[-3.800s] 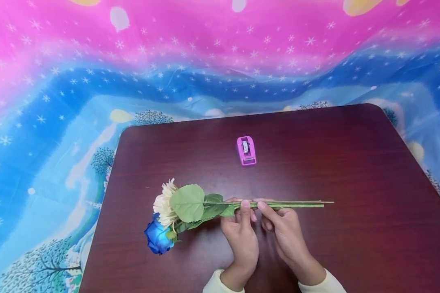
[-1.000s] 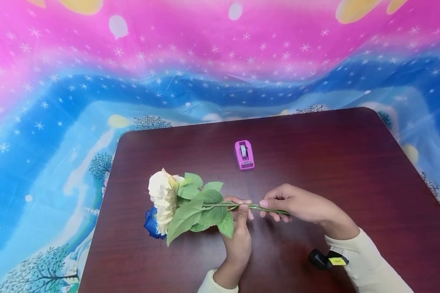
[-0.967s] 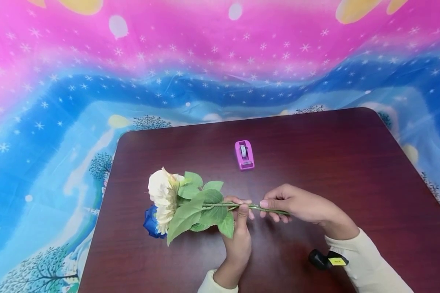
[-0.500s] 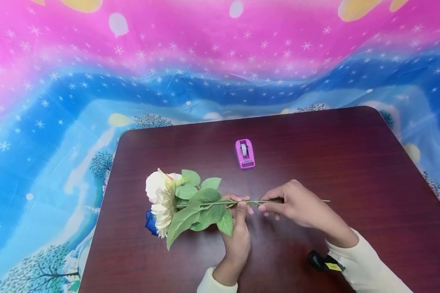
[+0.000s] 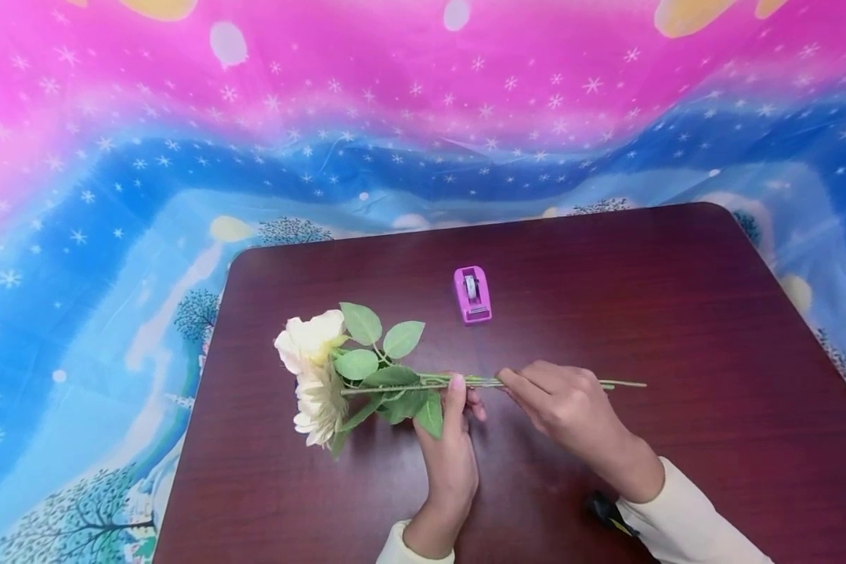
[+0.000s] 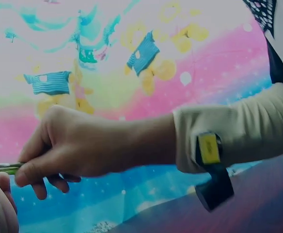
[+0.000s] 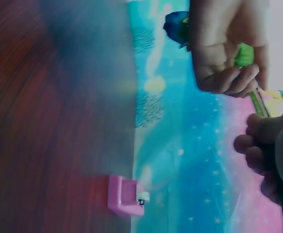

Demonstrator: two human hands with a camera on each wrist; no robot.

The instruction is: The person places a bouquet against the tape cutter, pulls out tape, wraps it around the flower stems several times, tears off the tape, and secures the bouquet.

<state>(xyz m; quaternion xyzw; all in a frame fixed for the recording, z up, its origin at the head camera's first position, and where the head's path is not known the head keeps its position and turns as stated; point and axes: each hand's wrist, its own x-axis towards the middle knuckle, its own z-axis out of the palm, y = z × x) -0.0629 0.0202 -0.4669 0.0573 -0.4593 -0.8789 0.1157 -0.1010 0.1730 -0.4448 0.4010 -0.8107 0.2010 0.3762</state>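
A bunch of artificial flowers lies sideways in the air above the table, blooms to the left. A cream rose [image 5: 313, 337] and a pale many-petalled flower [image 5: 320, 407] show in the head view; the blue rose [image 7: 175, 28] shows in the right wrist view and is mostly hidden in the head view. My left hand [image 5: 450, 462] holds the green stems [image 5: 482, 381] just below the leaves, thumb on top. Further along the stems my right hand [image 5: 571, 411] pinches them, knuckles up; the stem ends [image 5: 627, 385] stick out beyond it.
A pink tape dispenser [image 5: 473, 294] with a small roll stands on the dark red-brown table [image 5: 648, 298] beyond the hands. A black wrist camera [image 5: 606, 513] sits at the right cuff. Patterned cloth [image 5: 395, 94] hangs behind the table.
The bunch has turned in the hands: the cream rose faces up more and the blue rose has gone out of head view. My right hand has rolled over, knuckles now up.
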